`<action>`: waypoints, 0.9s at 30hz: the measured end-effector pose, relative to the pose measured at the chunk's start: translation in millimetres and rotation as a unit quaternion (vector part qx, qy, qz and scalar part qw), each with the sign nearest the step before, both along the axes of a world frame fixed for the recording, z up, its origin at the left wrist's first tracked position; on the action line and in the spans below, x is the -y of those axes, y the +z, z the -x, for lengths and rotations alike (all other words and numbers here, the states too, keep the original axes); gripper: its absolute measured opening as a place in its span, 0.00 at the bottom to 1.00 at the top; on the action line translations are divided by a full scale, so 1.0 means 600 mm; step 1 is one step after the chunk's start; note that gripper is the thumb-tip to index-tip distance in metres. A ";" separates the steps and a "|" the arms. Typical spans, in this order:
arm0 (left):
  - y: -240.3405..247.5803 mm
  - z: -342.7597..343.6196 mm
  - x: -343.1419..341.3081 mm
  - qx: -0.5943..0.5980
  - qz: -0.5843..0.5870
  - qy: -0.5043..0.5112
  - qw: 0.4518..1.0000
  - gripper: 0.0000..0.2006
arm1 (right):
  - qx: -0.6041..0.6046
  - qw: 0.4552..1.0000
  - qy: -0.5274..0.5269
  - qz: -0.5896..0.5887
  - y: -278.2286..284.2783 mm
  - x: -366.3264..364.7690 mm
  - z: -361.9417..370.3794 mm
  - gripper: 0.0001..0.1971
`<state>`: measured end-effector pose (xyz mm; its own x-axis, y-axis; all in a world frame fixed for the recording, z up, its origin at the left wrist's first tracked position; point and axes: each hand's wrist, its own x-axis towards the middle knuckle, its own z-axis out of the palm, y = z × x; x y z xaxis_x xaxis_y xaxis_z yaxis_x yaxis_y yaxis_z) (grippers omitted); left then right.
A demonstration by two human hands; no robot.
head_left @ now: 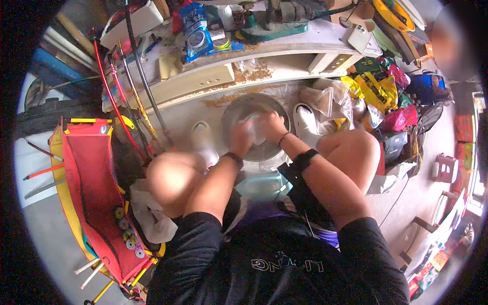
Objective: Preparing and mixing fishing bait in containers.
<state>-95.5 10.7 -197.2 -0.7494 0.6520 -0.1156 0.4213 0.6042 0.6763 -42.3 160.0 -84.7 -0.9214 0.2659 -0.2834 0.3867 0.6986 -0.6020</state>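
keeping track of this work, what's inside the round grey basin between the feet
Within the basin, a blurred whitish item shows between the left hand and right hand; its kind is unclear. The hands cover part of the basin's bottom, so whatever lies beneath is hidden.

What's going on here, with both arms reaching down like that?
A person's bare left hand and right hand are close together over a round grey basin set between two white shoes. A blurred whitish item shows between the hands; I can't tell what it is or whether either hand grips it.
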 end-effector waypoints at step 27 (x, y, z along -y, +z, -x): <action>0.049 0.004 -0.010 -0.029 0.042 0.054 0.997 0.12 | 0.108 0.990 0.009 -0.085 -0.162 -0.002 0.002 0.20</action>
